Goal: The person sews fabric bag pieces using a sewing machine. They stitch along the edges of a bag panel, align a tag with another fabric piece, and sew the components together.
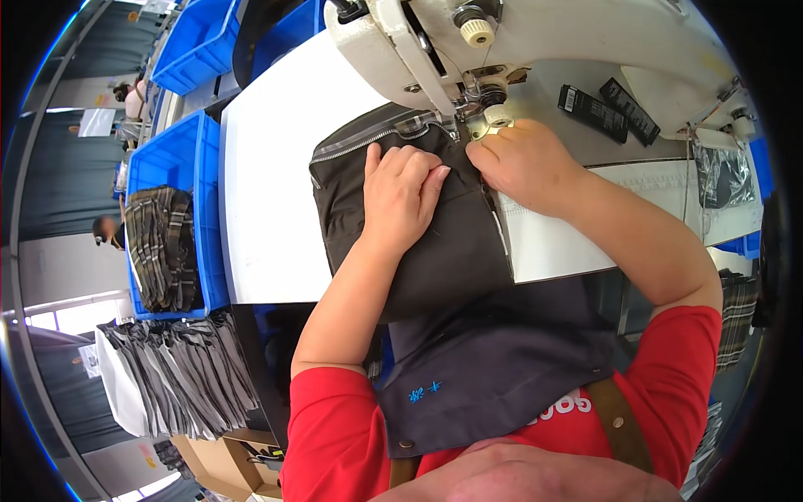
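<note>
A dark garment piece [452, 243] with a metal zipper [360, 146] along its far edge lies on the white sewing table [268, 184]. My left hand [400, 194] presses on the fabric just below the zipper, its fingers bent and resting on the cloth. At the fabric's right edge, beside the needle area, my right hand [525, 166] is closed in a pinch on the cloth. The sewing machine head [418, 50] stands directly beyond both hands, its presser foot close to the zipper's end.
Two black packets [592, 113] lie on the machine bed at the right, near a clear plastic bag [724, 177]. Blue bins [209, 217] stand at the left, one with folded plaid cloth [161, 251]. Grey garments [180, 376] hang at lower left. Other people are in the background.
</note>
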The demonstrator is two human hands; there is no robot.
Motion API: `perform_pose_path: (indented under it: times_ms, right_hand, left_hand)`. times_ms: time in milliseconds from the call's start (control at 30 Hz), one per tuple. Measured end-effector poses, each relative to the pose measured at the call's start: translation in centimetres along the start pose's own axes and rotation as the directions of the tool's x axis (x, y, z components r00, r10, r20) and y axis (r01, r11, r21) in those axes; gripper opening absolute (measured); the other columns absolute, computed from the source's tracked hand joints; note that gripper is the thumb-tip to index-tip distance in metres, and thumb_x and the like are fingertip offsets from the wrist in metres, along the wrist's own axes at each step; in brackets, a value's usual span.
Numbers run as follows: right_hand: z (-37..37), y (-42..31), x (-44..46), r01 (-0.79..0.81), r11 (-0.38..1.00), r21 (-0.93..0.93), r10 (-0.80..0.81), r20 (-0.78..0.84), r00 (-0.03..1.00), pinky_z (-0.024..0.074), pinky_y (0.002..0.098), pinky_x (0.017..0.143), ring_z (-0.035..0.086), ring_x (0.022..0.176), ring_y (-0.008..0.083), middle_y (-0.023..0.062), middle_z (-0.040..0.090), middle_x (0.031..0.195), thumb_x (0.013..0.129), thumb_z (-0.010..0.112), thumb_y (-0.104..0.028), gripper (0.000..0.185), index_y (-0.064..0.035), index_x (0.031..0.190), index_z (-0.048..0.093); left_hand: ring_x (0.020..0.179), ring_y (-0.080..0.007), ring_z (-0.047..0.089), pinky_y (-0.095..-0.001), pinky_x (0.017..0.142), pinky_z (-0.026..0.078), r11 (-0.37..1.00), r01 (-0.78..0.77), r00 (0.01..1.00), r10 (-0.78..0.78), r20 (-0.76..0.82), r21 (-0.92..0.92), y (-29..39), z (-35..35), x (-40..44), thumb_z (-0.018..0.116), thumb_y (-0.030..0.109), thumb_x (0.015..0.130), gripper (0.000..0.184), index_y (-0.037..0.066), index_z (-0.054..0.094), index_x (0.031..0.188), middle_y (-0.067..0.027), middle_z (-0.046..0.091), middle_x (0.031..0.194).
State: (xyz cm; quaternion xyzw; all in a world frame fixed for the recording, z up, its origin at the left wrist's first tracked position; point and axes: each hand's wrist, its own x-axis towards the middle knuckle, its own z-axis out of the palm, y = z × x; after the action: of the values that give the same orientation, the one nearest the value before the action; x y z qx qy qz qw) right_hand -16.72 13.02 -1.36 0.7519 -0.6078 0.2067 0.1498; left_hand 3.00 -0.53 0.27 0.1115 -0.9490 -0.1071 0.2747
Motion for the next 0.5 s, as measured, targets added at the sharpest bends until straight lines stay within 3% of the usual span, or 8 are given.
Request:
perform_pose_path:
  times_ms: [67,133,167,267,333,400,467,500]
  right_hand:
    - [-0.3,0.0,0.2,0.022,0.999,-0.028,-0.022,-0.013,1.000,0.0504,0.0399,0.069,0.065,0.075,0.0247,0.0036,0.063,0.074,0.087,0.075,-0.020,0.021,-0.0102,0.104,0.067]
    - [-1.1,0.2,0.5,-0.182,0.981,-0.072,0.185,0.030,0.982,0.0536,0.0396,0.072,0.070,0.082,0.0233,0.0037,0.064,0.081,0.085,0.069,-0.017,0.010,-0.0125,0.089,0.061]
    - [-1.4,0.3,0.5,-0.183,0.980,-0.072,0.186,0.034,0.982,0.0536,0.0396,0.072,0.070,0.082,0.0233,0.0037,0.064,0.081,0.085,0.069,-0.017,0.010,-0.0125,0.089,0.061]
    - [-1.9,0.2,0.1,-0.176,0.983,-0.048,0.175,-0.027,0.984,0.0545,0.0398,0.068,0.071,0.077,0.0240,0.0039,0.066,0.079,0.089,0.066,-0.018,0.008,-0.0113,0.093,0.065]
    - [-1.2,-1.1,-0.2,-0.111,0.994,0.011,0.110,0.073,0.991,0.0544,0.0406,0.062,0.070,0.069,0.0250,0.0046,0.068,0.076,0.091,0.067,-0.020,0.012,-0.0091,0.095,0.069]
    - [-0.4,-1.8,-1.0,-0.069,0.996,-0.054,0.074,0.111,0.991,0.0534,0.0412,0.057,0.069,0.063,0.0262,0.0051,0.069,0.074,0.088,0.070,-0.023,0.017,-0.0074,0.095,0.071]
    - [-1.5,-2.1,-1.1,0.010,0.992,0.126,-0.035,0.202,0.979,0.0533,0.0412,0.057,0.068,0.064,0.0260,0.0038,0.067,0.073,0.089,0.071,-0.025,0.016,-0.0099,0.089,0.071]
    - [-1.6,-1.9,-1.0,0.011,0.992,0.129,-0.037,0.203,0.978,0.0533,0.0412,0.057,0.068,0.064,0.0260,0.0038,0.067,0.073,0.089,0.071,-0.025,0.016,-0.0099,0.089,0.071]
  left_hand:
    - [0.085,-0.0290,0.062,-0.0439,0.096,0.043,0.998,0.029,0.999,-0.030,-0.018,-0.053,-0.2,0.1,-0.2,0.065,0.015,0.101,0.008,0.009,0.062,0.097,-0.0046,0.065,0.090]
    - [0.084,-0.0287,0.061,-0.0462,0.098,0.041,0.987,0.100,0.994,-0.106,-0.039,-0.129,-0.7,0.5,-0.3,0.064,0.016,0.102,0.009,0.009,0.062,0.096,-0.0041,0.064,0.089]
    - [0.084,-0.0283,0.060,-0.0484,0.100,0.040,0.965,0.164,0.983,-0.178,-0.053,-0.204,-0.8,0.7,-0.4,0.063,0.016,0.103,0.011,0.009,0.062,0.095,-0.0036,0.063,0.088]
    - [0.083,-0.0286,0.059,-0.0473,0.100,0.040,0.953,0.180,0.981,-0.192,-0.026,-0.245,-1.2,0.7,-0.4,0.058,0.017,0.106,0.013,0.009,0.061,0.096,-0.0040,0.062,0.088]
    - [0.083,-0.0275,0.059,-0.0475,0.102,0.039,0.948,0.194,0.979,-0.202,-0.004,-0.253,-1.2,0.4,-0.3,0.058,0.017,0.107,0.013,0.009,0.061,0.097,-0.0036,0.061,0.089]
    - [0.083,-0.0266,0.059,-0.0470,0.103,0.039,0.933,0.208,0.977,-0.215,0.010,-0.294,-1.3,0.3,-0.3,0.059,0.017,0.107,0.013,0.009,0.060,0.097,-0.0031,0.061,0.089]
    - [0.083,-0.0263,0.059,-0.0471,0.103,0.039,0.933,0.210,0.976,-0.216,0.012,-0.290,-1.4,0.3,-0.3,0.059,0.018,0.107,0.013,0.009,0.060,0.097,-0.0030,0.061,0.089]
    - [0.083,-0.0260,0.059,-0.0471,0.104,0.038,0.935,0.211,0.976,-0.215,0.015,-0.287,-1.4,0.3,-0.3,0.059,0.018,0.107,0.014,0.009,0.060,0.096,-0.0028,0.061,0.089]
